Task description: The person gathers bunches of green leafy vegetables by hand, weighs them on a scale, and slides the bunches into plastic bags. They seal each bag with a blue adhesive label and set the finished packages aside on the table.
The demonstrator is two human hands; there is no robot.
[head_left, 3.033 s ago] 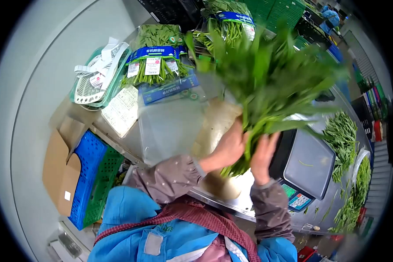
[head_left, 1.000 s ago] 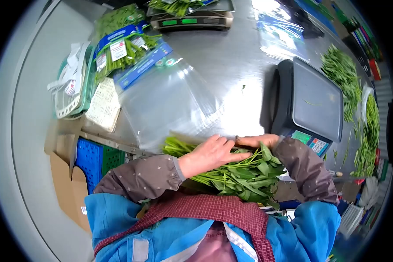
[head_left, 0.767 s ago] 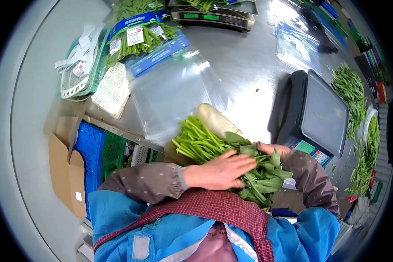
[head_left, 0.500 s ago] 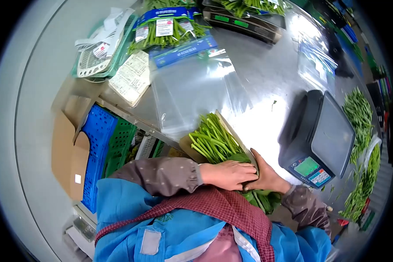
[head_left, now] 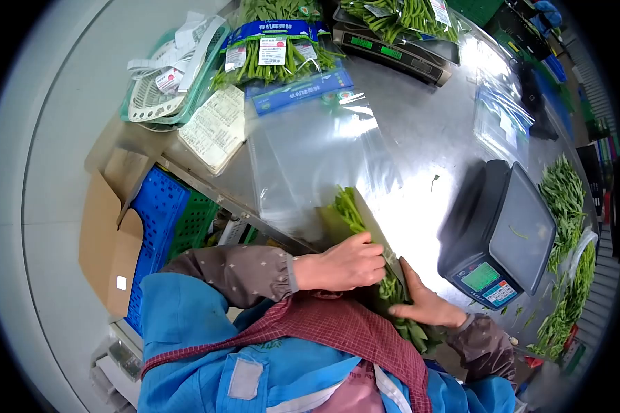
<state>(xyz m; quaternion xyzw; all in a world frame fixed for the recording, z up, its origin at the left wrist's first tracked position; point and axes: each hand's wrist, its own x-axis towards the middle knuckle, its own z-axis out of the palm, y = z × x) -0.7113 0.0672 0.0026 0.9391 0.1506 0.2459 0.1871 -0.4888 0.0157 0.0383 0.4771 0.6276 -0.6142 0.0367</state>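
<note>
A bunch of green-stemmed leafy vegetables [head_left: 350, 208] lies in a brown, cardboard-like trough [head_left: 373, 224] at the table's front edge. Its stems point away from me and its leaves toward my body. My left hand [head_left: 344, 265] is closed over the trough's near part, fingers curled; what they grip is hidden. Around the right side of the bunch curves my right hand [head_left: 424, 303], its thumb on the leaves and its fingers along the trough's wall. Beyond the trough lie clear plastic bags [head_left: 310, 148] with a blue header.
A digital scale [head_left: 499, 234] stands right, beside loose greens [head_left: 561, 213]. Bagged greens [head_left: 272, 48], a notebook [head_left: 213, 131] and a basket [head_left: 158, 96] are at back left. Another scale [head_left: 393, 51] bears greens. Below left are a blue crate [head_left: 158, 199] and a cardboard box [head_left: 107, 241].
My left hand has drawn back left from the bunch and curled its fingers. Less of the stems shows. My right hand has shifted slightly down and toward me. The camera view has shifted slightly.
</note>
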